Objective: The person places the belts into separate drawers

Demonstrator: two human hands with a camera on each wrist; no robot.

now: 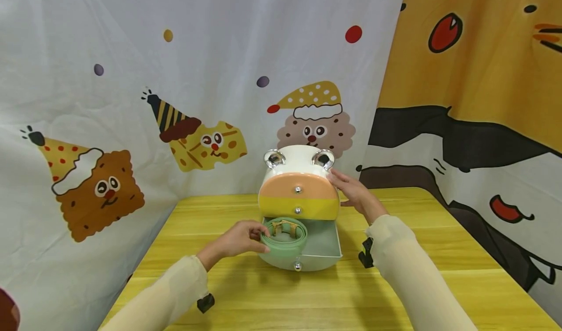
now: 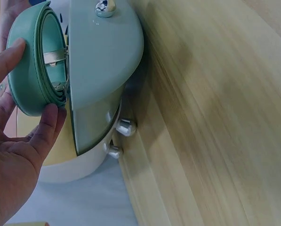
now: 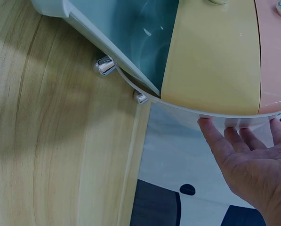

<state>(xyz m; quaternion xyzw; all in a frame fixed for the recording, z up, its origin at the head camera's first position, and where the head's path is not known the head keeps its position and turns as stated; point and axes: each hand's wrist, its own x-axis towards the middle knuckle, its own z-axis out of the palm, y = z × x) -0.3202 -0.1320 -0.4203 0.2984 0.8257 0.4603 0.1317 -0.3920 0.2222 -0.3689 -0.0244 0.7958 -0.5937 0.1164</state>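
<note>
A coiled light-green belt (image 1: pixel 284 247) with a gold-coloured buckle is over the left part of the pulled-out bottom drawer (image 1: pixel 322 243). My left hand (image 1: pixel 237 239) holds the coil by its left side, thumb and fingers around the rolled band, as the left wrist view also shows with the belt (image 2: pixel 25 77). The drawer belongs to a small frog-like drawer box (image 1: pixel 300 157), white on top with silver ring eyes. Against its right side rest the fingertips of my right hand (image 1: pixel 356 194); in the right wrist view its fingers (image 3: pixel 218 141) are extended along the white wall.
Above the open drawer are a closed yellow drawer (image 1: pixel 316 208) and a closed orange-pink drawer (image 1: pixel 281 185), each with a silver knob. The box stands on a wood-grain table (image 1: pixel 210 209). A cartoon-printed curtain (image 1: pixel 210 38) hangs behind it. Silver feet (image 3: pixel 104 66) support the box.
</note>
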